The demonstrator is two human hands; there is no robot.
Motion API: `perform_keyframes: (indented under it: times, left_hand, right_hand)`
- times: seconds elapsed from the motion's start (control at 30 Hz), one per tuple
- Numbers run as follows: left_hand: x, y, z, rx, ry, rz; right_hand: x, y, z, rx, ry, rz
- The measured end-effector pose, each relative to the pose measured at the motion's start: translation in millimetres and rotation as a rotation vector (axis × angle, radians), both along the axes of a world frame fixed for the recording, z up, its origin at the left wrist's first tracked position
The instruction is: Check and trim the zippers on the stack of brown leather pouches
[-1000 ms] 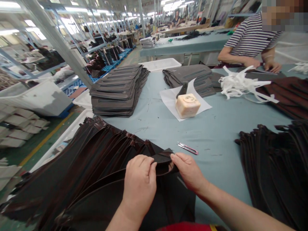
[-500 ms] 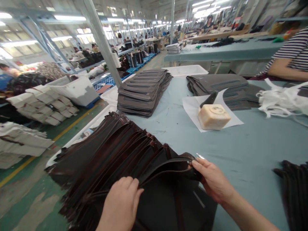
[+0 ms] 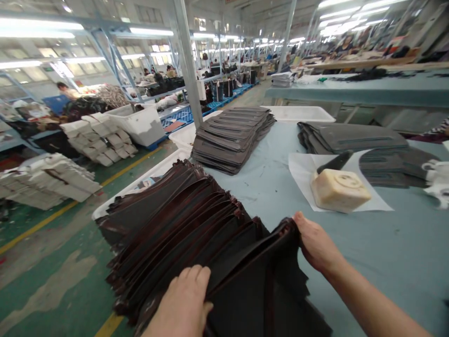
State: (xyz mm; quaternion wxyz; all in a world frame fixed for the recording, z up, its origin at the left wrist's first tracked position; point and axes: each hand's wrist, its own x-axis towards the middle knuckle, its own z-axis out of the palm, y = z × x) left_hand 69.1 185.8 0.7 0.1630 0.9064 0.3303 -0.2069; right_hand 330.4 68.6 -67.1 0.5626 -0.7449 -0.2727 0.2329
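A row of dark brown-black leather-like panels (image 3: 168, 234) leans in overlapping layers along the table's left edge. My right hand (image 3: 315, 241) is closed on the upper right corner of the front dark panel (image 3: 245, 290), thumb and fingers pinching its edge. My left hand (image 3: 182, 299) curls over the near edge of the same panel, fingers together and thumb tucked beside it; part of its grip is hidden. Between the front panel and the one behind it runs a narrow gap.
On the blue-covered table (image 3: 351, 262) lie a stack of grey-brown pieces (image 3: 233, 138), more grey pieces (image 3: 354, 138), and a cream block (image 3: 340, 189) with a black-handled object (image 3: 335, 161) on white paper (image 3: 300, 175). White straps (image 3: 438, 180) sit at right. A metal post (image 3: 189, 65) stands beyond.
My view has swung left. The front panel's top, bowed open before, now lies closer together. A shiny metal tip beside my right hand is out of sight.
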Motion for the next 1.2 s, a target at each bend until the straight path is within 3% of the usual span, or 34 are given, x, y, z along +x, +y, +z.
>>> perform_keyframes:
  times: [0.13, 0.23, 0.3, 0.43, 0.53, 0.63, 0.7, 0.77, 0.83, 0.93, 1.0, 1.07, 1.2]
  left_hand:
    - [-11.4, 16.0, -12.4, 0.045, -0.050, 0.036]
    - [-11.3, 24.6, -13.4, 0.060, -0.066, 0.025]
    - [-9.7, 28.3, -8.3, 0.064, -0.062, 0.013]
    - [-9.5, 30.8, 13.9, -0.006, -0.115, 0.002]
    - [-11.1, 31.3, 38.2, -0.226, -0.172, 0.072]
    - [-12.6, 32.9, 58.5, -0.659, -0.231, 0.243]
    - [-14.1, 33.6, 60.6, -0.953, -0.238, 0.363]
    - [-17.0, 32.8, 49.4, -1.085, -0.176, 0.413]
    - [-21.2, 30.0, 26.7, -0.940, -0.074, 0.338]
    - [-28.1, 21.2, -14.6, -0.280, -0.041, 0.099]
    - [-31.7, 12.3, -36.5, 0.038, -0.067, 0.039]
    - [-33.9, 3.3, -49.4, 0.175, -0.090, 0.083]
    - [-35.4, -3.8, -53.7, 0.217, -0.086, 0.205]
  right_hand:
    - [6.1, 15.0, -24.0, 0.025, 0.157, 0.110]
    - [9.7, 12.7, -37.0, 0.034, 0.334, 0.270]
    - [10.2, 8.1, -39.3, 0.012, 0.396, 0.332]
    - [7.2, -2.4, -37.1, -0.003, 0.409, 0.329]
    - [4.5, -7.8, -28.0, -0.002, 0.505, 0.335]
    - [7.7, -7.3, -4.4, -0.015, 0.656, 0.299]
    - [13.0, -3.6, 11.5, -0.046, 0.704, 0.311]
    - [17.0, 0.6, 15.5, -0.109, 0.695, 0.349]
    - [16.3, 3.2, 1.9, -0.223, 0.604, 0.367]
    - [7.6, 1.7, -38.4, -0.290, 0.340, 0.357]
    - [1.7, -1.3, -61.6, -0.235, 0.232, 0.337]
    - [-1.5, -3.4, -73.3, -0.210, 0.223, 0.325]
    - [-5.1, -2.9, -71.7, -0.290, 0.307, 0.372]
